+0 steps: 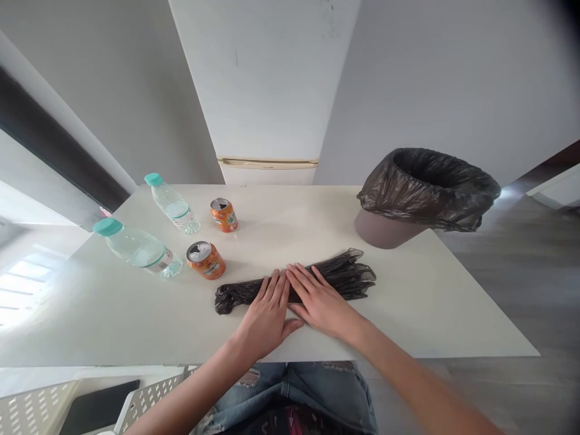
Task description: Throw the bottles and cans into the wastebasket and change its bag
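Observation:
A black plastic bag (347, 275), bunched into a long narrow strip, lies across the front middle of the white table. My left hand (267, 317) rests flat on its left half, fingers stretched forward and thumb pointing right. Beside it, my right hand (319, 302) lies flat on the middle of the bag, fingertips almost touching those of the left. The bag's left end is crumpled into a knot-like bunch, and its right end fans out loosely. Part of the bag is hidden under both hands.
Two orange cans (206, 260) and two clear bottles with teal caps (138, 248) stand on the table's left side. A brown bin (383, 228) lined with a black bag (385, 187) stands at the back right. Behind the white table (453, 320) is a white fridge (272, 78).

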The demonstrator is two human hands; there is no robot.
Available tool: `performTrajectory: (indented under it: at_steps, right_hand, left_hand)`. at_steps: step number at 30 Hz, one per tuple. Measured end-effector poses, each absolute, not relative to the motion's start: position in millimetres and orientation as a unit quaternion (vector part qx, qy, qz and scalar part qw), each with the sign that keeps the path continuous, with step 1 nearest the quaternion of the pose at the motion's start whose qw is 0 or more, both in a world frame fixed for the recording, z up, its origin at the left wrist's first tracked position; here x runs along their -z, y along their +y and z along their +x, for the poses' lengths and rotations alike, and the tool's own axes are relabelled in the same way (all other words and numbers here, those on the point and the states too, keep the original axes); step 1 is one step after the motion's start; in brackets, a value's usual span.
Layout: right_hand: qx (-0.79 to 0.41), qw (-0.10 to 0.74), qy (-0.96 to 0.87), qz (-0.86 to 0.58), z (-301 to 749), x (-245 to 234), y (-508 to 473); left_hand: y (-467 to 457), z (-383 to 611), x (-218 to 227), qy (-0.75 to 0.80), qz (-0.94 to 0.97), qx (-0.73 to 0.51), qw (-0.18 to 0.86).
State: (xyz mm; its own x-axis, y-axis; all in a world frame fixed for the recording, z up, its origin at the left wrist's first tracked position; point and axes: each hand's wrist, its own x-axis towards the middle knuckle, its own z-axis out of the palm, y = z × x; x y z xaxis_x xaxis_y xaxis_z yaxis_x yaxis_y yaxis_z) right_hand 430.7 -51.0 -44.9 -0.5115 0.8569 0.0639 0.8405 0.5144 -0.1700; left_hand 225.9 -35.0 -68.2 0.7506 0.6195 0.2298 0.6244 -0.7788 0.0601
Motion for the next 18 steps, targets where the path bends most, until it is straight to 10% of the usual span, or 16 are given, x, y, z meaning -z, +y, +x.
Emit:
performTrajectory:
  at_steps: [18]
  right_hand:
    - [-0.065, 0.020, -0.765, -0.641, 550.8, 63.2, -67.2]
  left_hand:
    - [-28.3, 144.0, 68.6, -0.386, -0.914, 0.114, 0.060]
